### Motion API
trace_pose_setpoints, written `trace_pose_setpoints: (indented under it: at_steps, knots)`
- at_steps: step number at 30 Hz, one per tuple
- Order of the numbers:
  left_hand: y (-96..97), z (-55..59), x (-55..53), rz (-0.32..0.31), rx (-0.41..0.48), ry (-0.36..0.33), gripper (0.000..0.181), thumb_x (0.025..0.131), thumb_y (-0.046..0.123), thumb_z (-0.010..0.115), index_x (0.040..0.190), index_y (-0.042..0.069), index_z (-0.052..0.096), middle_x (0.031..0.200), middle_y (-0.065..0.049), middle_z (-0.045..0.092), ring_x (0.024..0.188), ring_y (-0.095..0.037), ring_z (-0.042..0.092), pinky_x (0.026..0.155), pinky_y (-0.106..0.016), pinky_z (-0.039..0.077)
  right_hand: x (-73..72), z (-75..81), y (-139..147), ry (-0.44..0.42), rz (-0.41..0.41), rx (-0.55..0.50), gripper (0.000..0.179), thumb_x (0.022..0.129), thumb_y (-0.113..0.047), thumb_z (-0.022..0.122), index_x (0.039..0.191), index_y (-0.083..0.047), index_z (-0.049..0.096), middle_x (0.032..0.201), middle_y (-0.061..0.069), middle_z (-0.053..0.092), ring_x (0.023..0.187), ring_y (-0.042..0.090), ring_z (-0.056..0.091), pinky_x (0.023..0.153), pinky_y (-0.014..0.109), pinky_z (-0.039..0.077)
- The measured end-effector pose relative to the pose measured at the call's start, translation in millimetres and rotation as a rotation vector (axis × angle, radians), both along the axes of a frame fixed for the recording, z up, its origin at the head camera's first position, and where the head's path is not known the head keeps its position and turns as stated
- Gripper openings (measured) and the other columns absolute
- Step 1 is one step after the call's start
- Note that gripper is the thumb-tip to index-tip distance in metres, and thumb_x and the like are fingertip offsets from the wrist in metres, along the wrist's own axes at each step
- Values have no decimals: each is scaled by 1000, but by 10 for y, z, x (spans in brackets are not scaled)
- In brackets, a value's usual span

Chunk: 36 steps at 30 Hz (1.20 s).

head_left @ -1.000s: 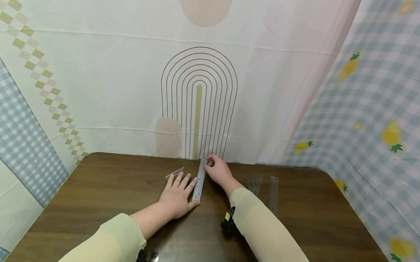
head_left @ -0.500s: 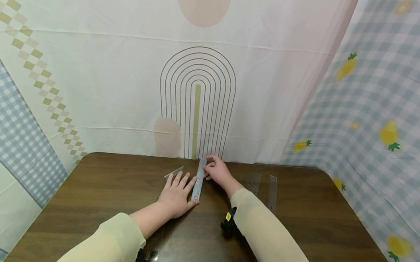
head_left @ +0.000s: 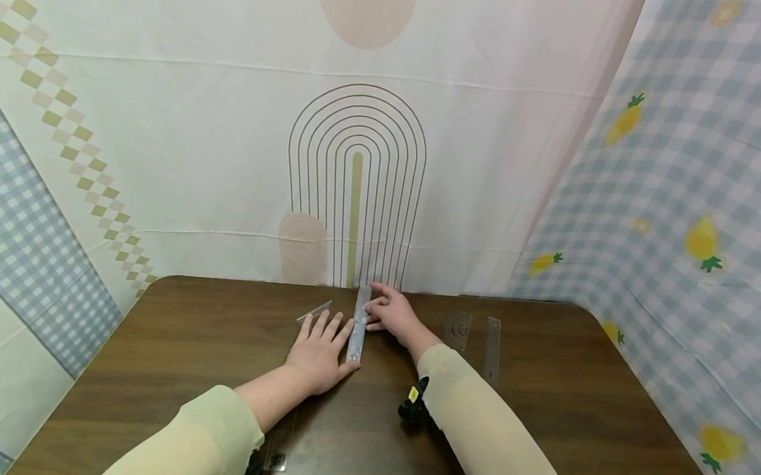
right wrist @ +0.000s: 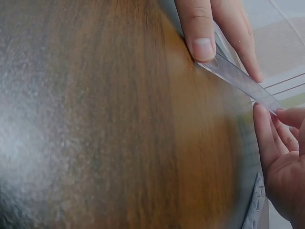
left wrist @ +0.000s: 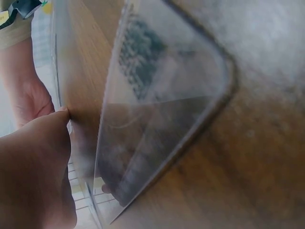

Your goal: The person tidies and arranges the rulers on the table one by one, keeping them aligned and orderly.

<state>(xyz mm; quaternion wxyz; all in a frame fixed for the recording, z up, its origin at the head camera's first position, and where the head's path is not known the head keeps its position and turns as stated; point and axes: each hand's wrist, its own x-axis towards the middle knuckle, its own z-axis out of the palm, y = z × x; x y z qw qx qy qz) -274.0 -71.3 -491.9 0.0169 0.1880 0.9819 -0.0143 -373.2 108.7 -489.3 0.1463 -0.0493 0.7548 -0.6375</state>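
Observation:
A clear ruler (head_left: 359, 331) lies flat near the table's far edge, pointing away from me. My left hand (head_left: 316, 357) rests palm down on its left, fingers spread and the thumb at its near end. At the ruler's far end, my right hand (head_left: 392, 314) pinches its right edge between thumb and fingers, the index finger stretched out. In the right wrist view the ruler (right wrist: 243, 83) runs between the two hands. A small clear triangle (head_left: 316, 310) lies just beyond the left fingertips. A large set square (left wrist: 157, 90) fills the left wrist view, close to the camera.
Right of the right hand lie a clear protractor (head_left: 457, 331) and another clear ruler (head_left: 492, 350). A clear plastic piece (head_left: 277, 461) is partly hidden by the left forearm. The brown wooden table (head_left: 539, 421) meets a patterned cloth (head_left: 474, 200) behind and to the right.
The ruler's far end has swung slightly left, so it lies straighter. The right hand has shifted a little left with it, its index finger straightening. The left hand stays put.

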Motion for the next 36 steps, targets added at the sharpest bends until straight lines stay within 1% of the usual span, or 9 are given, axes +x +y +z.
trace_pose_setpoints:
  at_steps: [3, 5, 10, 14, 20, 23, 27, 31, 36]
  knots:
    - [5, -17, -18, 5, -2, -9, 83, 96, 70, 37, 161, 20, 19, 165, -9, 17, 151, -34, 9, 119, -57, 6, -4, -4, 5, -9, 10, -11, 64, 98, 0, 59, 156, -9, 33, 118, 24, 62, 87, 31, 68, 81, 51, 57]
    - [6, -24, -24, 6, 3, -9, 83, 96, 70, 37, 160, 20, 20, 165, -9, 17, 151, -35, 9, 118, -58, 6, -2, -6, 2, -11, 6, -15, 64, 98, 0, 60, 155, -10, 34, 118, 24, 62, 87, 30, 68, 81, 50, 57]
    - [4, -22, -13, 1, 5, 1, 83, 96, 70, 38, 160, 20, 21, 164, -10, 19, 151, -35, 10, 118, -58, 7, 18, -1, -11, -2, -16, -11, 63, 97, 0, 61, 154, -14, 39, 114, 19, 64, 81, 22, 67, 75, 42, 59]
    - [3, -6, 5, -2, -1, 14, 83, 96, 69, 39, 160, 19, 23, 164, -11, 21, 150, -35, 12, 118, -58, 8, 30, 1, -17, 6, -25, -12, 60, 98, 0, 59, 153, -14, 40, 109, 17, 65, 79, 20, 67, 71, 38, 60]
    - [5, -13, 11, -3, -26, 9, 83, 96, 70, 37, 160, 20, 20, 165, -9, 17, 151, -34, 9, 119, -57, 7, 70, 1, -11, 11, -26, -19, 57, 100, -1, 55, 154, -14, 40, 108, 18, 64, 77, 19, 66, 73, 39, 60]
    - [1, -9, 30, -6, -18, 10, 83, 96, 70, 37, 160, 21, 20, 165, -9, 16, 151, -35, 9, 119, -57, 7, 95, -1, -5, 15, -25, -29, 57, 100, -1, 54, 154, -14, 39, 109, 19, 64, 76, 18, 65, 74, 40, 60]
    - [5, -12, 60, -12, -10, 12, 84, 95, 71, 38, 160, 20, 20, 165, -9, 17, 151, -35, 9, 119, -57, 6, 130, -12, 17, -1, -29, -38, 57, 100, -3, 55, 154, -15, 39, 109, 17, 65, 77, 19, 65, 72, 38, 60]
    - [3, -23, 104, -25, 7, 4, 86, 95, 71, 39, 160, 20, 21, 165, -9, 16, 151, -35, 8, 119, -57, 3, 166, -32, 37, -20, -28, -37, 57, 100, -5, 56, 154, -17, 40, 109, 15, 66, 78, 19, 66, 71, 36, 60]
    - [-9, -22, 165, -46, 15, 17, 88, 93, 73, 40, 160, 19, 21, 165, -10, 17, 151, -36, 9, 118, -58, 4, 213, -40, 50, -24, -21, -47, 57, 100, -5, 57, 153, -17, 40, 110, 15, 67, 78, 19, 67, 71, 36, 60]
